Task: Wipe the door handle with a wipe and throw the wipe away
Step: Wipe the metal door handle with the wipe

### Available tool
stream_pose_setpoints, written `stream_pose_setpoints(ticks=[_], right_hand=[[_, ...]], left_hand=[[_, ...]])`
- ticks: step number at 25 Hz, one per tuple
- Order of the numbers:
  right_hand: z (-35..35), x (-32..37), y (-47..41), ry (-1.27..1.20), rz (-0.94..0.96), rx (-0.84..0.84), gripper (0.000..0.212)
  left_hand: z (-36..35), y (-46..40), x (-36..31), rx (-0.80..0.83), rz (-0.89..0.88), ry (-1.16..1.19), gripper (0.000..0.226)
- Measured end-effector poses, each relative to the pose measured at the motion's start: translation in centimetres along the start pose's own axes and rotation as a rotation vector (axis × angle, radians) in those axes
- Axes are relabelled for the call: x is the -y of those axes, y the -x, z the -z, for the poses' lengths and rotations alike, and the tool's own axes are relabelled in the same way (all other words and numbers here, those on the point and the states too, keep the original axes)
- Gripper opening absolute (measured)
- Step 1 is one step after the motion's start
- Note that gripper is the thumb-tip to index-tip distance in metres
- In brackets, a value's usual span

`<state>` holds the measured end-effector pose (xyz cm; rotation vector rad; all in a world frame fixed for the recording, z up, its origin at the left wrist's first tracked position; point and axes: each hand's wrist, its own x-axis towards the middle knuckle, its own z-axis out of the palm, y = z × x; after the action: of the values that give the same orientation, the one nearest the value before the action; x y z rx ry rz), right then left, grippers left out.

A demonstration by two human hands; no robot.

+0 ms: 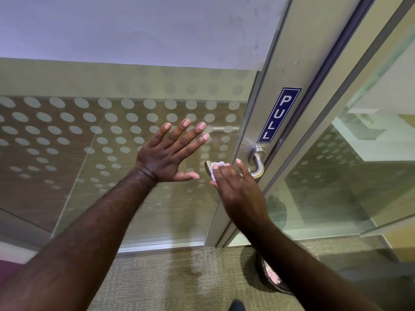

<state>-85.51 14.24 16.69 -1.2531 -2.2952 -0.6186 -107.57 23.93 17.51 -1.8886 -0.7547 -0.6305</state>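
A brushed metal lever door handle [258, 168] sticks out from the aluminium door frame, under a blue PULL sticker [278, 115]. My right hand [235, 187] presses a small white wipe [219, 164] against the handle's left end, fingers wrapped over the lever. My left hand [170, 151] is spread flat with fingers apart against the dotted glass door panel [112, 135], just left of the handle, holding nothing. Most of the wipe is hidden under my right fingers.
A dark waste bin [272, 278] with pink and white scraps inside stands on the carpet below the handle, partly hidden by my right forearm. Another glass panel [359, 164] is on the right. A dark shoe tip [237, 305] shows at the bottom edge.
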Motion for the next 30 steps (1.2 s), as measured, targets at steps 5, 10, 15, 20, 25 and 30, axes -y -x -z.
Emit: stream_pose_setpoints(ticks=[5,10,15,20,25,30], right_hand=[[0.4,-3.9,1.9,-0.024,0.028,-0.042,0.032],[1.7,-7.3,3.0,-0.05,0.032,-0.014,0.029],[2.3,-3.0,0.9,-0.094,-0.066,0.112,0.039],[2.0,3.8,-3.0,-0.042,-0.212,0.328,0.044],[3.7,3.7,-6.3,-0.162,-0.304,0.493,0.045],[3.1,2.1,-7.9,-0.215,-0.31,0.513,0.014]], left_hand=[[-0.1,0.0,0.0,-0.007,-0.007,-0.027,0.091],[0.1,-0.1,0.1,0.006,-0.008,-0.025,0.091],[0.2,-0.1,0.0,0.022,-0.01,-0.024,0.091],[0.0,0.1,0.1,0.024,-0.01,-0.001,0.091],[-0.1,0.1,0.1,0.02,-0.013,0.016,0.09],[-0.2,0.1,0.1,0.003,-0.023,0.014,0.091]])
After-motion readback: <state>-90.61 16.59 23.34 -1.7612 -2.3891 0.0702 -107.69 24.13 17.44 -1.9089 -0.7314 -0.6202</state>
